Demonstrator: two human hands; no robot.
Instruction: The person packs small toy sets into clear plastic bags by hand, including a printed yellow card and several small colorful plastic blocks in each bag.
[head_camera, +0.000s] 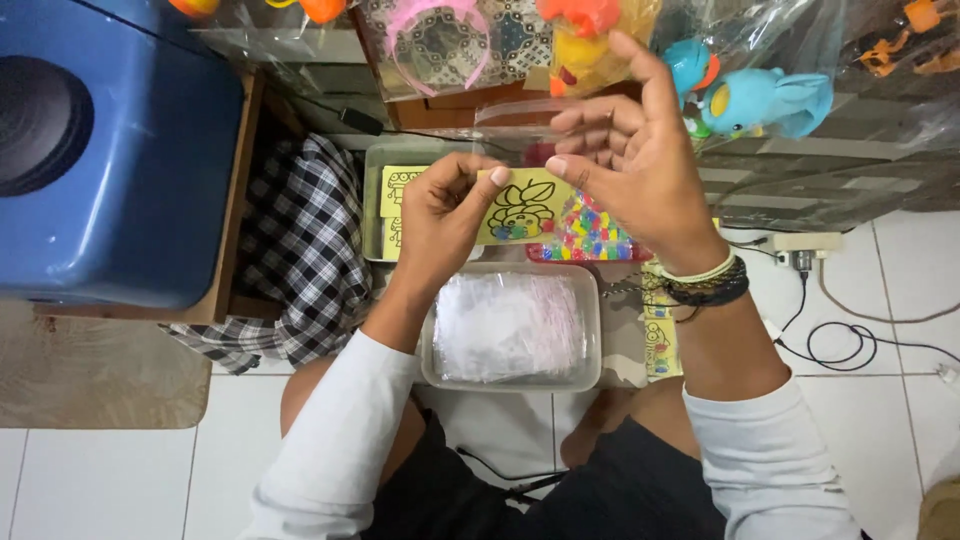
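- Both sleeved forearms fill the near edge, reaching forward from the person's lap over the white tiled floor (880, 300).
- Blue plastic tub (110, 150), the largest thing in view, sits at the left on a low wooden stand, beside one checked cloth (300, 250).
- Clear plastic box (590, 330), just below the hands, holds a heap of small transparent bags; the heap looks full, so by my judgement most of the bagging is not yet done.
- One metal tray (372, 200) behind the left hand holds more yellow cards; two show, the rest are hidden.
- One pink tray of many coloured beads (590, 240) lies under the right hand; too many to count.
- Left hand (440, 215) is closed, pinching the yellow picture card (520, 205) by its left end between thumb and fingers.
- Right hand (635, 150) is half open, fingers spread; its thumb and forefinger meet at the card's right edge and a clear bag (520, 120), which seems to be pulled over the card. I judge this one card part-way packed.
- Four or so bagged toys hang along the top.
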